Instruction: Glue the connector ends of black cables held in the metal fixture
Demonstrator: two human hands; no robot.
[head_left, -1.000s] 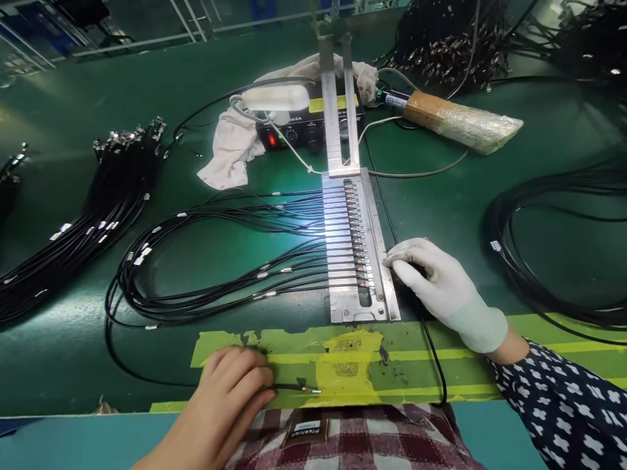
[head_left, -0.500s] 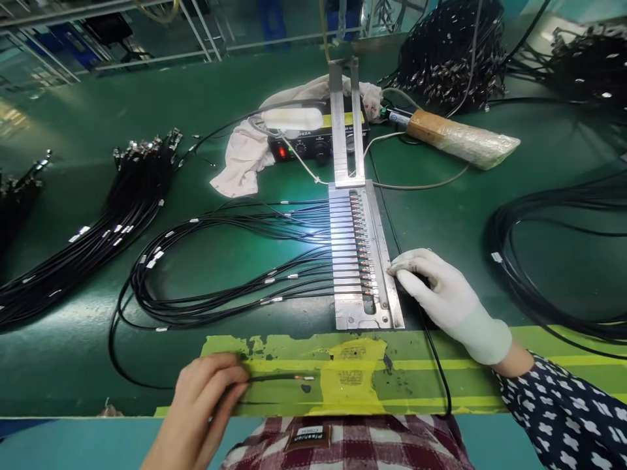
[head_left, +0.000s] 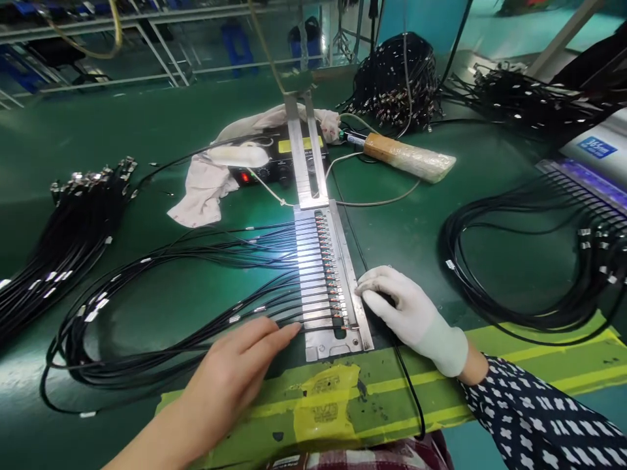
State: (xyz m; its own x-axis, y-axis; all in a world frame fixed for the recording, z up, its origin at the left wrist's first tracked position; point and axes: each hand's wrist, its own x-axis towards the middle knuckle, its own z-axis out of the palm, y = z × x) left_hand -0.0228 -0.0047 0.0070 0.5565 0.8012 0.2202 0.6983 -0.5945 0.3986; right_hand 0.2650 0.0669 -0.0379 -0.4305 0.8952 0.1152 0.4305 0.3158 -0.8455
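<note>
My bare left hand is closed on a black cable, pinching it near the left edge of the metal fixture. The cable's stripped end lies across the fixture's lowest slot area. Several more black cables lie side by side in the slots above it, their exposed ends in a row. My right hand, in a white glove, has its fingers together against the fixture's right rail. A dark cord runs from beneath that hand toward the table's front edge.
Behind the fixture stand a black control box and a cloth. A tape-wrapped handle lies right of them. Cable bundles lie at left, back and right. A white machine stands far right.
My left hand has moved up and forward from the front edge, bringing the cable's end onto the fixture. My right hand stays at the rail. The view has shifted right.
</note>
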